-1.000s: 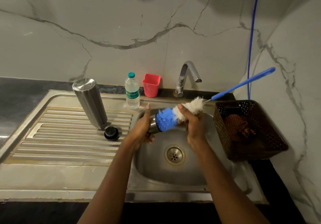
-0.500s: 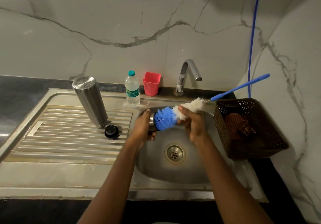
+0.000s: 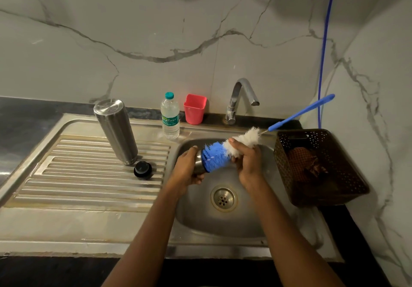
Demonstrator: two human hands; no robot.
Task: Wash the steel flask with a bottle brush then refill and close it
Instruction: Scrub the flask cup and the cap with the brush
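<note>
The steel flask (image 3: pixel 116 130) stands upside down on the drainboard, and its black stopper (image 3: pixel 143 170) lies just to its right. Over the sink bowl my left hand (image 3: pixel 186 171) grips a small steel cup (image 3: pixel 199 164), mostly hidden by my fingers. The bottle brush (image 3: pixel 215 158) has its blue bristles pressed against the cup's mouth. My right hand (image 3: pixel 247 163) grips the brush at its white bristles. The long blue handle (image 3: pixel 301 113) sticks up to the right.
A steel sink (image 3: pixel 236 226) with a drain lies below my hands, the tap (image 3: pixel 239 99) behind it. A water bottle (image 3: pixel 170 117) and a red cup (image 3: pixel 194 109) stand at the back. A brown basket (image 3: pixel 321 166) with a cloth sits to the right.
The brush handle has tipped a little lower and to the left. Both hands keep their hold and have barely shifted over the sink.
</note>
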